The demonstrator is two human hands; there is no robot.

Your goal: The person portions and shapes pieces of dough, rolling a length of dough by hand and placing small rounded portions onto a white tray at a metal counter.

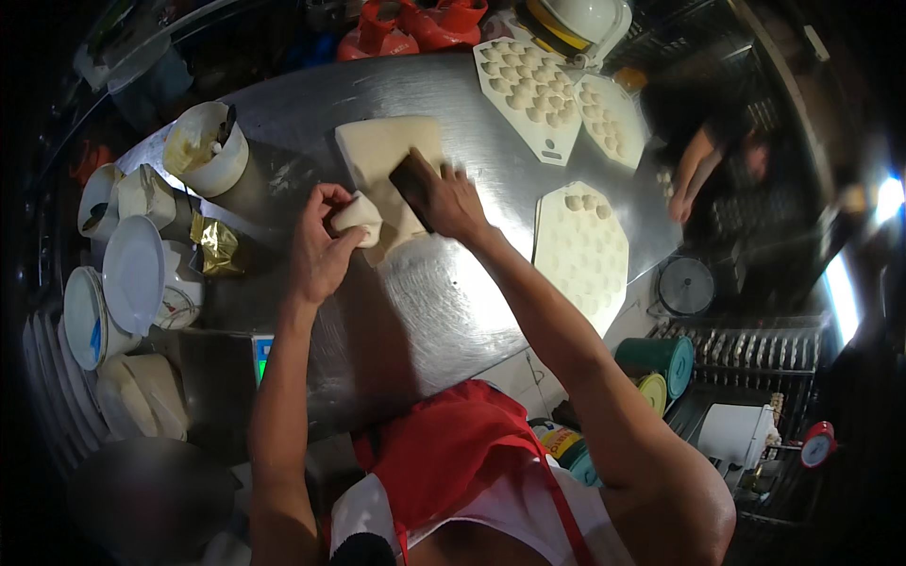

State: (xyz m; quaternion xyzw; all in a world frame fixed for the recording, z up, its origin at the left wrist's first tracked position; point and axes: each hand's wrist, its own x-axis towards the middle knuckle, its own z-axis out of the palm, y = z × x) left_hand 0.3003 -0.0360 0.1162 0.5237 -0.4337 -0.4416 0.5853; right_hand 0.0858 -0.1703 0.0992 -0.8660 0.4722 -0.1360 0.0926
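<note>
Your left hand [326,247] pinches a soft-looking pale piece [356,220] at the left edge of the pale slab [377,146], which lies on the counter [434,311]. Your right hand [457,205] grips a dark flat tool [411,184] over the slab. To the slab's right lie 3 white trays [545,135] bearing small lumps [533,85].

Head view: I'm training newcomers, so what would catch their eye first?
The bright red apron likely does, bottom centre. Above the shiny table, the left hand holds pale dough and the right hand grips a dark tool over a pale slab. Upper right, a white board bears pale lumps.
</note>
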